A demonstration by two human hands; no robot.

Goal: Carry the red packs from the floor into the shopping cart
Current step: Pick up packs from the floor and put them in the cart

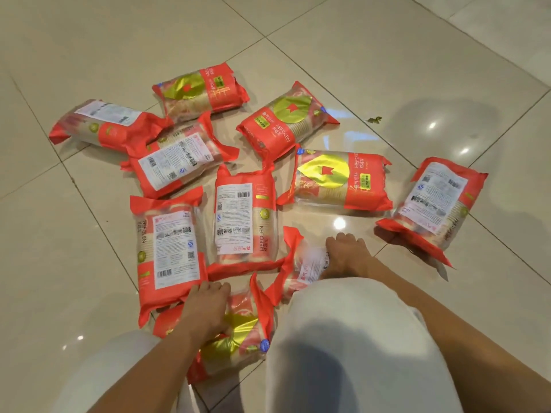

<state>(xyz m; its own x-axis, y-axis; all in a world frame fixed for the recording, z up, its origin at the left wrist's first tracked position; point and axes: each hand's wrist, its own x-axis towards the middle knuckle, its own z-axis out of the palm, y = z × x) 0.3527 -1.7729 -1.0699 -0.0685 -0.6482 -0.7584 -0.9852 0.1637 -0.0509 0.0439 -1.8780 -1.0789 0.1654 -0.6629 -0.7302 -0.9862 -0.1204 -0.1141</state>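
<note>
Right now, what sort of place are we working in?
Indoors, probably a shop or mall, though that is a guess, since only floor shows. The floor is large glossy beige tiles carrying light glints, and the red packs scattered on it are identical, barcoded retail goods.

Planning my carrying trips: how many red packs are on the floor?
10 red packs. Four at the back, two right, two middle, one under the left hand, one under the right hand. More may hide behind the knee.
</note>
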